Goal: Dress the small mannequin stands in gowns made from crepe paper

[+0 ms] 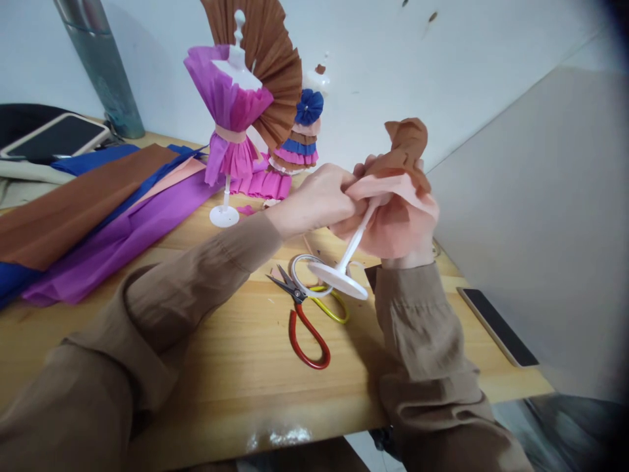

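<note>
Tilted above the table is a small dress form [354,244] with a white stand, wrapped in crepe paper. Its top is brown paper [409,145] and its skirt is peach paper [400,223]. My left hand [319,200] has its fingers closed on the near edge of the peach skirt. Behind and under the skirt is my right hand [417,252], mostly hidden by the paper; its grip cannot be made out fully, but it supports the form. Below the stand lie open scissors [309,334] with red and yellow handles, beside a roll of white tape [299,275].
A dress form in purple and pink paper [230,137] stands at the back, before a brown pleated fan [275,72]. Another form with layered ruffles [299,147] is behind it. Folded crepe sheets [98,190], a phone [59,134] and a bottle [105,72] are left; a dark slab [498,324] lies right.
</note>
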`<state>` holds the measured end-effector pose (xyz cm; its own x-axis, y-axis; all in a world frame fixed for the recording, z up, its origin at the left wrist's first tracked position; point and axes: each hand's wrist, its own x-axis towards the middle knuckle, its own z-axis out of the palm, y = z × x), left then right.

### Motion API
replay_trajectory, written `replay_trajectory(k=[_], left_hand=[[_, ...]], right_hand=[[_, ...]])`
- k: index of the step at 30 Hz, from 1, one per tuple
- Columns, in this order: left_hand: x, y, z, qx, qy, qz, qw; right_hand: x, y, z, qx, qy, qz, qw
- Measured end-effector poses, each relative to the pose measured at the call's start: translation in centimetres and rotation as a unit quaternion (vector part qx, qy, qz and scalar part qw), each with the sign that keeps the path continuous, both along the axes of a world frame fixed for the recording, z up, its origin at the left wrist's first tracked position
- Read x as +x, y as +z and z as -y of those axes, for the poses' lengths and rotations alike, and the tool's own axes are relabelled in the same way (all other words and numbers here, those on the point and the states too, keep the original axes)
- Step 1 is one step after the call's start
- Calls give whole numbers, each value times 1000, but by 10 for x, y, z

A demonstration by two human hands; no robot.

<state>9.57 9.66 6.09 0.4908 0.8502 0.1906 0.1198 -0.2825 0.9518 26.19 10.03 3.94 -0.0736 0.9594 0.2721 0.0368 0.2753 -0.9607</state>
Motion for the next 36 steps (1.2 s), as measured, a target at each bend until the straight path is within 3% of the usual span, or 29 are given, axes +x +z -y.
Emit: replay_trajectory(k=[2,5,7,9,11,14,17,20,23,25,29,31,32,34,36], left_hand=[[-7,9,6,26,5,-7,1000],[-18,17,11,-2,0,-15,1000],[-24,12,10,-50,-7,-26,998],[-27,-1,9,-128,-54,-40,990],[-29,-19,12,-240,-159,-18,958],[-30,-40,26,-380,-295,70,874],[-32,-48,47,-424,-341,147,826],[-38,-49,63,-390,-317,200,841],[-48,-52,70,-350,-253,190,882],[-57,-55,70,-313,-193,139,920],[-73,-60,70,-195,-59,-10,979],[-81,-62,70,-151,5,-58,987],[-84,-63,70,-138,31,-73,987],[-89,-65,71,-129,66,-98,985],[-93,-69,72,-117,95,-119,981]], right_hand=[[-2,-1,3,24,3,-32,999],[-6,-1,8,65,23,-87,994],[-8,-2,10,95,49,-104,989],[-12,-1,11,115,78,-131,982],[-16,0,12,119,97,-168,974],[-23,1,14,121,103,-203,966],[-25,-2,17,125,116,-199,965],[-27,-7,19,116,153,-182,964],[-31,-11,18,81,153,-174,969],[-34,-13,14,35,142,-141,979],[-26,-10,3,-57,99,27,993],[-16,-3,3,-94,82,94,988],[-11,3,6,-139,73,190,969],[-6,15,19,-165,73,257,949],[-11,26,37,-88,42,315,944]])
